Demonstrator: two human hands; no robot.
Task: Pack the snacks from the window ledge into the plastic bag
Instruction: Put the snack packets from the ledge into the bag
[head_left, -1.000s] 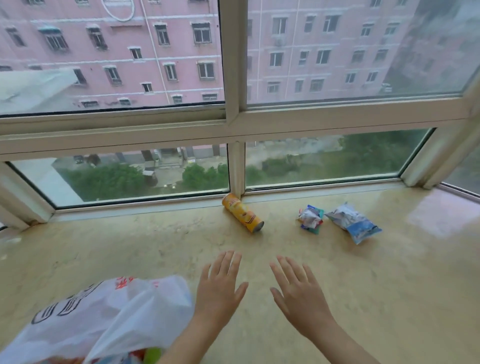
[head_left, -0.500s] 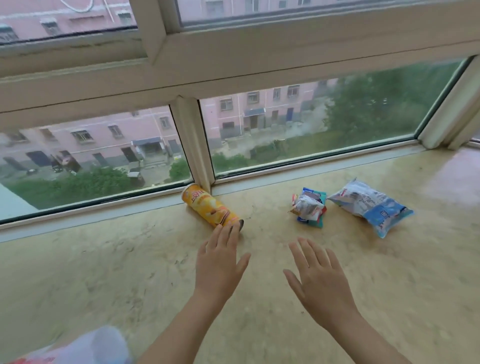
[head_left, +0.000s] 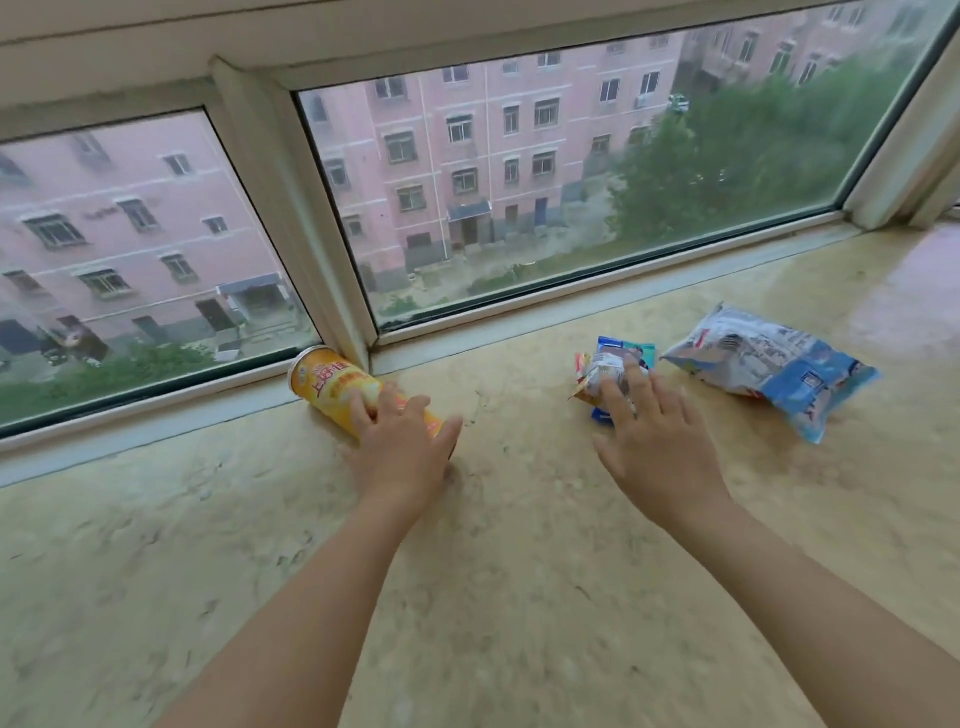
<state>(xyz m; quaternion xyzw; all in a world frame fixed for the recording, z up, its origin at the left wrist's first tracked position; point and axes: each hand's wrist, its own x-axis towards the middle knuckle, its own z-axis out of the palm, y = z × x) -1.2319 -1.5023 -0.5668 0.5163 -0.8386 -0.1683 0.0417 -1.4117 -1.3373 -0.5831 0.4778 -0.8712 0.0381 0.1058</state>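
Three snacks lie on the marbled window ledge (head_left: 519, 545), all close to the glass. Farthest left is a yellow crisp tube (head_left: 332, 387), on its side with its far end against the foot of the white window post (head_left: 306, 249). The left hand (head_left: 402, 447) lies over the tube's near end, fingers draped across the top and thumb spread out to the right; whether the fingers have closed round it I cannot tell. Well to the right sits a small crumpled packet (head_left: 605, 371) on top of a flat blue-and-teal packet (head_left: 636, 351). The right hand (head_left: 657, 441) reaches over them with straight, spread fingers, the fingertips (head_left: 632, 370) touching the crumpled packet, nothing gripped. Just beside these, further right and apart from the hand, lies a larger white-and-blue bag of snacks (head_left: 769, 366), flat on the ledge. Both bare forearms stretch in from the bottom edge. Through the panes show a pink apartment block (head_left: 467, 145) and green trees (head_left: 737, 156)
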